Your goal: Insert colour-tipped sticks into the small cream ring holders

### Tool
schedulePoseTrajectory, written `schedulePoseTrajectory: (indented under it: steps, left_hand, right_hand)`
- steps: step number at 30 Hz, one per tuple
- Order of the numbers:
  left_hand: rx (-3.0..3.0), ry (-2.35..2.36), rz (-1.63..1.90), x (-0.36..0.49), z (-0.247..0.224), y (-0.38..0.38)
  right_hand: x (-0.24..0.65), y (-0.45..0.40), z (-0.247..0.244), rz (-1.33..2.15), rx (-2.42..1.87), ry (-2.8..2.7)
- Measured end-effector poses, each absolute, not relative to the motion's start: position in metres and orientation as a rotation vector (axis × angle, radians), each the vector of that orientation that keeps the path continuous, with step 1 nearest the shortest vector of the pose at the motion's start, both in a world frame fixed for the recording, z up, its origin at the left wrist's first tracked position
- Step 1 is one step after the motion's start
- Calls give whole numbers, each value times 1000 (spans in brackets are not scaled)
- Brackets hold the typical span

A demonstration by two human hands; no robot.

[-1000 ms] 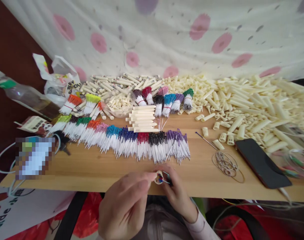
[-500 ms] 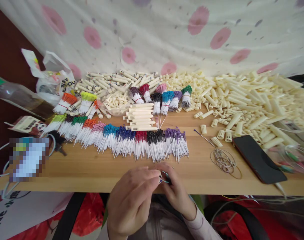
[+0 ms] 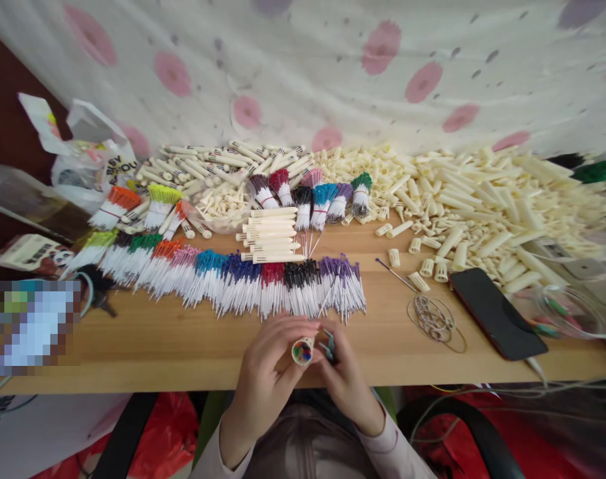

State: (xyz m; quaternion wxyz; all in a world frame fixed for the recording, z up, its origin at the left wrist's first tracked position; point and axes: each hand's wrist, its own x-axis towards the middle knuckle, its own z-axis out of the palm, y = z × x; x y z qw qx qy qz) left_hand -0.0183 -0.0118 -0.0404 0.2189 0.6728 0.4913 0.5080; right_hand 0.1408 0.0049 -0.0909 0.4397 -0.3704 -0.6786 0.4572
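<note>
My left hand (image 3: pixel 263 374) is closed around a cream multicolour pen barrel (image 3: pixel 303 350). The barrel's open round end points up at me, and coloured refill tops show inside it. Close on its right, my right hand (image 3: pixel 351 384) has its fingers curled around a small teal tool (image 3: pixel 329 344), whose kind I cannot make out. Its fingertips are at the barrel's side. Beyond both hands lies a row of pen refills (image 3: pixel 273 293), white with coloured tops, sorted by colour. Behind that row is a stack of cream pen barrels (image 3: pixel 273 234).
Cream pen parts (image 3: pixel 482 193) are heaped at the back right. Banded refill bundles (image 3: pixel 325 203) stand near a plastic bowl (image 3: pixel 220 206) of small parts. A black phone (image 3: pixel 497 313) and coiled elastic (image 3: pixel 432 319) lie at right. A bottle (image 3: pixel 28 203) and plastic bag (image 3: pixel 96 153) are at left.
My left hand has turned and lowered, so the barrel's open end with the coloured tops now faces me. My right hand stays close beside it. The whole view has shifted slightly.
</note>
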Motion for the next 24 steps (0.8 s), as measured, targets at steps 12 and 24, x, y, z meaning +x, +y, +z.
schedulePoseTrajectory:
  steps: [12, 24]
  left_hand:
    - [1975, 1490, 1626, -20, -31, -23]
    - [2176, 1551, 1625, -15, -12, -44]
  right_hand:
    - [182, -18, -7, 681, -912, -2007]
    - [181, -32, 10, 437, -875, -2048]
